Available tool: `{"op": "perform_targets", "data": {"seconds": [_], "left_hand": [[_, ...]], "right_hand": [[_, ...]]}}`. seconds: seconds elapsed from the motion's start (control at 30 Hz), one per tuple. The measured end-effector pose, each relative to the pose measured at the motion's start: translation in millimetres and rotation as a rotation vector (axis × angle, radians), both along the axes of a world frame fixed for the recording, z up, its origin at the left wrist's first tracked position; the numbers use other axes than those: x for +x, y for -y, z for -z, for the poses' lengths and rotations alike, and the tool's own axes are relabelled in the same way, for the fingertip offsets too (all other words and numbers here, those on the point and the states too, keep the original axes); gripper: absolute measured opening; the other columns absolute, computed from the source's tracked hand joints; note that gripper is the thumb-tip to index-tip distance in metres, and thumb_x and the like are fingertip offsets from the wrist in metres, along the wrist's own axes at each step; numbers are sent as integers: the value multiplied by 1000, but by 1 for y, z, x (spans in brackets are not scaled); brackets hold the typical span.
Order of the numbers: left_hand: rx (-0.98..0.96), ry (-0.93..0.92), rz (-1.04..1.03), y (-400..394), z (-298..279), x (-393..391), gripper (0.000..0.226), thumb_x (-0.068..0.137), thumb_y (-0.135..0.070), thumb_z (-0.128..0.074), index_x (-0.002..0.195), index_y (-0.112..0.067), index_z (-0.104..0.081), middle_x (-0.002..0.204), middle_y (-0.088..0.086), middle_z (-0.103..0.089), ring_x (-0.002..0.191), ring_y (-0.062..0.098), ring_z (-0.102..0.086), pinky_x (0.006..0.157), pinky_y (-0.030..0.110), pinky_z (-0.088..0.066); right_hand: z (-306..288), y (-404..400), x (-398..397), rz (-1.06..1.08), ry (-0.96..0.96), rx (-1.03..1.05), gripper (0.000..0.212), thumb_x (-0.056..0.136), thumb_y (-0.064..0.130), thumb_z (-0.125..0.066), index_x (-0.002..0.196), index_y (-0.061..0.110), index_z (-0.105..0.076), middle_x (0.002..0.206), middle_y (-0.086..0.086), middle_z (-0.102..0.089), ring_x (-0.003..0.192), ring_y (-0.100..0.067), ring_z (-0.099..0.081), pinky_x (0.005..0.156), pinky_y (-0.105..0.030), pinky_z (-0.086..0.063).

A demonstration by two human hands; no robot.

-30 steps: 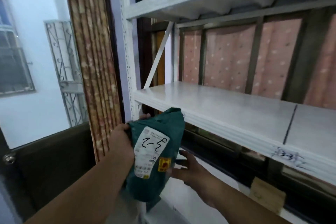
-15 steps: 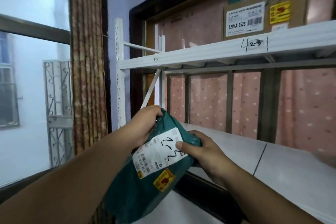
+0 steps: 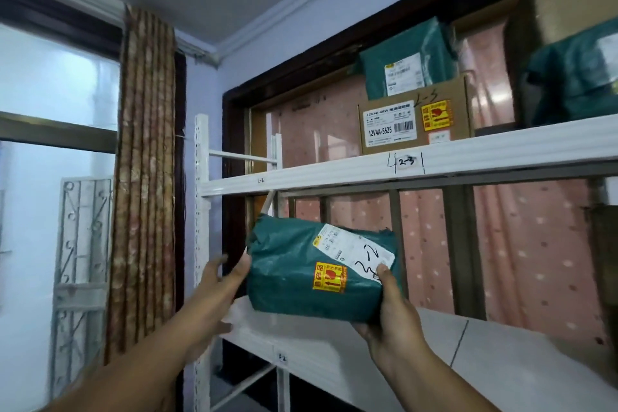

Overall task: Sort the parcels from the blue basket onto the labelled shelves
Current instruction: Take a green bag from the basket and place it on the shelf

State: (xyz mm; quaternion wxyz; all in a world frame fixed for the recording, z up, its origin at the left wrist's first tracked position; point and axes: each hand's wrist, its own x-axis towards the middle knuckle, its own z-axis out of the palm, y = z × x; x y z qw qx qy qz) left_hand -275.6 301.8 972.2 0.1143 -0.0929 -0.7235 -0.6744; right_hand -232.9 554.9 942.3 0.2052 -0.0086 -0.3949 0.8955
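I hold a green plastic parcel (image 3: pixel 301 274) with a white label marked "2-2" and a yellow sticker, lifted in front of the white shelf rack. My right hand (image 3: pixel 389 308) grips its right end from below, thumb on the label. My left hand (image 3: pixel 224 274) touches its left end with fingers spread. The upper shelf (image 3: pixel 301 174) carries small handwritten marks "2-2" at left and "2-3" further right. The lower shelf (image 3: pixel 334 348) lies just beneath the parcel. The blue basket is out of view.
On the upper shelf stand a cardboard box (image 3: pixel 414 124) with a green parcel (image 3: pixel 404 60) on top, and more parcels (image 3: pixel 568 43) at right. A curtain (image 3: pixel 143 177) and window (image 3: pixel 50 177) are left of the rack. Pink fabric hangs behind the shelves.
The parcel has risen and turned level, label facing me. My view has tilted up, showing the upper shelf. My right hand moved to the parcel's right end, my left to its left end.
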Motion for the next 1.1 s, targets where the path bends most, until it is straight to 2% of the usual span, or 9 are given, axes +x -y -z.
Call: {"op": "perform_targets", "data": {"seconds": [0.13,0.37,0.47,0.6,0.7,0.83,0.9,1.0,1.1], "left_hand": [[233,-35,231,-26,13,-1,131,34,-66,-100,149,-46,-40,139,-6,-67,124,29,-66,91,65,-57],[496,-163,280,-34,-14,-3,56,85,-28,-76,137,-11,-62,127,14,-75,117,36,-72,88,64,-60],[504,-165,284,-27,-23,-5,55,86,-22,-77,135,-6,-58,127,20,-74,114,38,-73,80,58,-63],[464,-193,293,-31,-41,-2,34,87,-15,-76,116,-12,-58,127,24,-71,102,37,-75,75,54,-65],[449,-245,324,-38,-55,5,45,81,-19,-78,123,-13,-62,125,19,-73,101,32,-75,72,48,-66],[427,-269,387,-51,-66,13,44,79,-22,-77,121,-16,-67,119,13,-76,99,28,-75,70,39,-66],[391,-255,445,-62,-66,16,49,73,-26,-85,119,-18,-69,115,12,-77,93,25,-77,67,35,-66],[325,-215,519,-82,-61,20,94,37,-42,-107,121,-19,-71,117,14,-79,96,27,-78,77,40,-67],[291,-184,574,-107,-52,27,93,47,-42,-105,129,-19,-67,124,16,-76,108,34,-76,94,51,-60]], "right_hand": [[-8,15,12,-39,4,-3,38,100,49,-60,121,18,-71,104,-6,-82,102,-27,-76,88,-44,-61],[-9,1,31,-199,178,374,51,90,67,-64,120,27,-68,119,-11,-73,107,-34,-69,87,-44,-60],[-7,-16,41,-195,145,541,39,88,48,-75,122,29,-69,113,-4,-78,108,-29,-70,92,-43,-58],[-12,-31,58,-115,79,647,59,81,33,-86,133,33,-58,121,4,-75,115,-22,-67,102,-47,-52],[-20,-45,70,100,128,605,71,79,55,-81,133,19,-51,129,0,-65,121,-22,-60,105,-49,-46],[-31,-66,87,233,121,732,45,91,53,-70,113,18,-52,120,-4,-65,102,-14,-62,76,-31,-46],[-33,-71,94,165,97,825,56,88,56,-73,122,17,-54,117,-3,-70,99,-13,-66,70,-26,-47],[-34,-78,102,46,85,886,76,70,64,-84,129,25,-56,113,4,-79,100,-17,-77,82,-35,-59],[-33,-81,109,-113,22,858,63,77,38,-87,131,19,-61,115,-5,-79,105,-27,-77,94,-43,-60]]}}
